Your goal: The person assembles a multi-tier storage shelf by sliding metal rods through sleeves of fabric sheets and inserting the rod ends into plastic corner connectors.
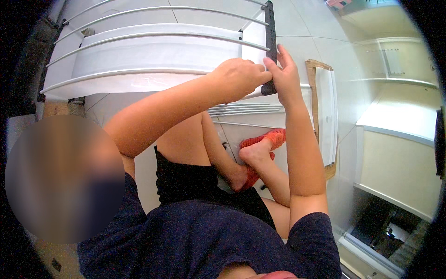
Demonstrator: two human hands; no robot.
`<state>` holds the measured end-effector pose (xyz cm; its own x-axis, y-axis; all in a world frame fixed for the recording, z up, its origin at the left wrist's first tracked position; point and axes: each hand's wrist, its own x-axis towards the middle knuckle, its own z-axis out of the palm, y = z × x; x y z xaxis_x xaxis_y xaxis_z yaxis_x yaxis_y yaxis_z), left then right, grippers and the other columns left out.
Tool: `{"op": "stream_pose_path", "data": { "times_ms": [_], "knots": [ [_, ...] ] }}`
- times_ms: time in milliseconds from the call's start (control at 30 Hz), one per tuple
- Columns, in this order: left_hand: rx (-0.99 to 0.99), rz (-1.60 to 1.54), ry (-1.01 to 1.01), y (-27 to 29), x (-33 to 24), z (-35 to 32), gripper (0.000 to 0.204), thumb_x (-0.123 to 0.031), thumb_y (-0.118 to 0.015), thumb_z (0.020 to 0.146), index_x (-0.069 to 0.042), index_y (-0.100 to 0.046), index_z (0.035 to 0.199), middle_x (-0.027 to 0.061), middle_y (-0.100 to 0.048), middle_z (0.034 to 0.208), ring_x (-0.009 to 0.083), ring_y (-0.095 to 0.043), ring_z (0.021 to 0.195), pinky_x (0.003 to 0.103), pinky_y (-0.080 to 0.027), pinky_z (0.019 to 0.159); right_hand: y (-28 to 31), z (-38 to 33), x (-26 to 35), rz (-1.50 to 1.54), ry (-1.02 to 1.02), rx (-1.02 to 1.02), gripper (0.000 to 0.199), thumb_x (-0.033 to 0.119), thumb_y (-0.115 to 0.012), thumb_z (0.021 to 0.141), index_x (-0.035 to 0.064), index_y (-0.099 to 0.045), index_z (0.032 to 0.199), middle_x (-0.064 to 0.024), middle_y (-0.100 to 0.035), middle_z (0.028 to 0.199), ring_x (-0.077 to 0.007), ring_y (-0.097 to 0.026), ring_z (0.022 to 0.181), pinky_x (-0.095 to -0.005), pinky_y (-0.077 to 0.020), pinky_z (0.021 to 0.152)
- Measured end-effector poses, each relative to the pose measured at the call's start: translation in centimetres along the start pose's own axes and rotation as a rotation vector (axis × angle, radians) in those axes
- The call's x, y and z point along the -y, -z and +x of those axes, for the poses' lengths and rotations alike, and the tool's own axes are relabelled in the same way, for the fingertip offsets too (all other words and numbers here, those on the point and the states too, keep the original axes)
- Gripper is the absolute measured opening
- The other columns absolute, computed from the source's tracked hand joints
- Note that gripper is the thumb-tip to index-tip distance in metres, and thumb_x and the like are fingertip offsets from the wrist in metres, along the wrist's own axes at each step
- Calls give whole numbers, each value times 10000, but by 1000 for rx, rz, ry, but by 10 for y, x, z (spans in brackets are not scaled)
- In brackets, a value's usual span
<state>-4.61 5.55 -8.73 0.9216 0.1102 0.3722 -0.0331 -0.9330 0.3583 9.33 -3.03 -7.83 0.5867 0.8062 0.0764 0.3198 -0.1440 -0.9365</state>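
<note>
A rack of white metal tubes (153,34) with a black side bar (271,28) stands before me. My left hand (237,78) reaches across to the near end of this bar, its fingers closed and pressed together there. What they pinch, if anything, is too small to make out. On the bar's right side, my right hand (287,76) wraps the near end, thumb over the front and fingers behind. White fabric panels (158,51) show between and below the tubes.
Several loose metal tubes (246,109) lie on the tiled floor (297,18) beyond my crossed legs. Right of them is a white panel in brown cardboard (326,116). A cream cabinet (399,158) stands at the far right. A blurred round patch covers the lower left.
</note>
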Motion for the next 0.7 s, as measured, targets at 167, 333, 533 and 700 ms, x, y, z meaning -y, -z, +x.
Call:
{"op": "stream_pose_path", "data": {
  "times_ms": [167,333,533,700],
  "knots": [
    [55,-14,-33,3,-1,1,232,-50,-588,737,-92,-547,961,92,-596,846,282,-610,827,398,-504,693,5,-6,2,43,16,88,506,139,-595,844,-87,-445,1271,-73,-600,864,-91,-540,718,-228,-451,611],
    [90,10,-62,3,0,0,259,-54,-593,730,-102,-546,980,82,-589,853,276,-606,826,387,-505,699,8,-2,0,-50,51,99,460,130,-575,829,-75,-487,1232,-26,-566,742,-69,-495,648,-226,-425,566],
    [115,1,-58,3,3,-1,265,-46,-598,734,-108,-556,988,77,-599,863,269,-616,830,382,-507,699,7,-4,12,-198,76,112,381,131,-529,828,-72,-524,1151,-52,-569,704,-92,-495,606,-266,-436,552],
    [164,-52,-47,9,3,2,207,-37,-591,751,-93,-584,950,82,-621,869,273,-631,828,390,-513,688,6,-3,8,-191,129,97,349,133,-520,820,-61,-534,1109,-74,-567,678,-115,-503,594,-283,-437,554]
  ]
}}
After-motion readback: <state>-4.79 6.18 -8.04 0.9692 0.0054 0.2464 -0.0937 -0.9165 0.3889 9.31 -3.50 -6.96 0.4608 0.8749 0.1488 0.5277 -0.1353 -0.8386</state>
